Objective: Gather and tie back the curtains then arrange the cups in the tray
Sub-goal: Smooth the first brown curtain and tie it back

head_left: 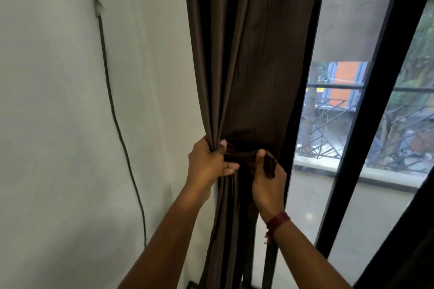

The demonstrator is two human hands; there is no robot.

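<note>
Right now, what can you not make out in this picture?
Head view only.
Knot of the tie band: dark, blurred, partly covered by the left hand and right hand; tied or not, cannot tell.
Top and bottom of the curtain: cut off by the frame edges.
Cups and tray: outside the frame.

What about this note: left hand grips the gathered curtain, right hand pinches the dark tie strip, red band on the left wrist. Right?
No. The red band is on the right wrist, not the left; the head view shows it. The left hand grips the gathered curtain and the right hand pinches the dark tie strip.
</note>
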